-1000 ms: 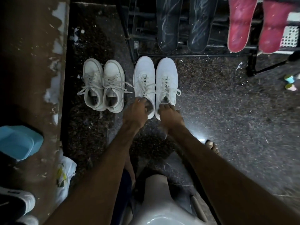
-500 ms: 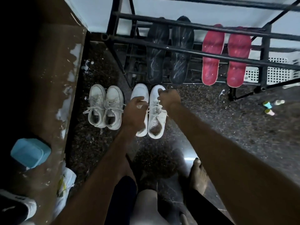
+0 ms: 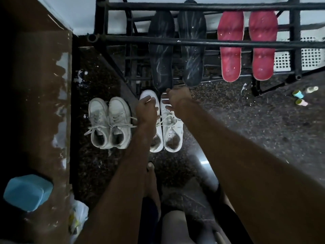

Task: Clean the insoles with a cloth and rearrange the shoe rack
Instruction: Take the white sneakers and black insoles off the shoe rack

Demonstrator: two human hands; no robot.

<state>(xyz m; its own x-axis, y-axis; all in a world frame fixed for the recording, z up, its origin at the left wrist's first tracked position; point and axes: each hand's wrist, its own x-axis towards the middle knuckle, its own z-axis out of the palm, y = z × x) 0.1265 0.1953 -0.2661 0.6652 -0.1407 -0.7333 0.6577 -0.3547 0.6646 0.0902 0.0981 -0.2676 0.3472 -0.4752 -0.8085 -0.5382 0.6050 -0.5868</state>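
Blue tub (image 3: 28, 191) on a brown ledge (image 3: 35, 103), far left. White high-tops (image 3: 110, 123) stand on the floor just beside low sneakers (image 3: 173, 138). Left hand (image 3: 146, 111) curls over the left sneaker's toe; right hand (image 3: 177, 100), fingers loosely straight, lies over the right toe. Black insoles (image 3: 161, 64) and red insoles (image 3: 230, 59) lean in the shoe rack (image 3: 123, 38).

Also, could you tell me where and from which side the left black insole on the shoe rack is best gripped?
Pinch the left black insole at its lower end, which juts free below the bars of the shoe rack. Come from the front, low down: bars cross its middle and top, so only that end looks clear, and it should slide out downward.
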